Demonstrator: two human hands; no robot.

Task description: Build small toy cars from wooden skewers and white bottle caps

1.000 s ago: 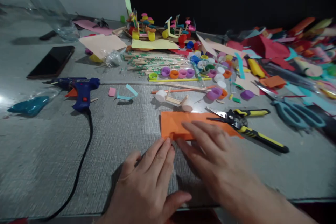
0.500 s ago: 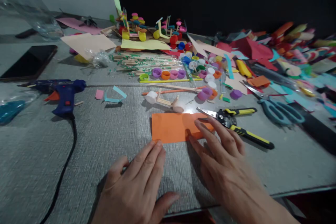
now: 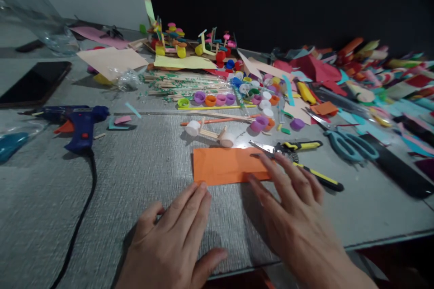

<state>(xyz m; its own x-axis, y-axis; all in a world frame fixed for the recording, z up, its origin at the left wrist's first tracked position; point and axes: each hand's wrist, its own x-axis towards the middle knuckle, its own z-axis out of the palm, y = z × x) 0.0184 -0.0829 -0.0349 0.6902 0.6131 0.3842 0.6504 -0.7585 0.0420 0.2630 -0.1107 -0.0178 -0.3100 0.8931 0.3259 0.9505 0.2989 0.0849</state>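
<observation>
A flat orange paper strip (image 3: 220,165) lies on the grey table, a faint crease along its lower part. My left hand (image 3: 172,235) is flat and open, its fingertips on the strip's lower left edge. My right hand (image 3: 294,207) is open too, fingers spread over the strip's right end, which it partly hides. Yellow-and-black pruning snips (image 3: 285,146) lie with their blades on the strip's right end. Behind the strip rests a small stick frame (image 3: 210,133) with white bottle caps at its ends.
A blue glue gun (image 3: 84,126) with a black cord lies left, near a phone (image 3: 35,82). Scissors (image 3: 351,144) lie right. Behind are wooden sticks (image 3: 183,82), coloured caps (image 3: 221,99), paper scraps (image 3: 315,65) and small cap-and-stick models (image 3: 172,40). The table edge (image 3: 389,240) runs close in front.
My right hand has slid slightly rightward along the strip. The small light-blue and pink paper pieces by the glue gun have shifted left and changed position. My left hand stays put.
</observation>
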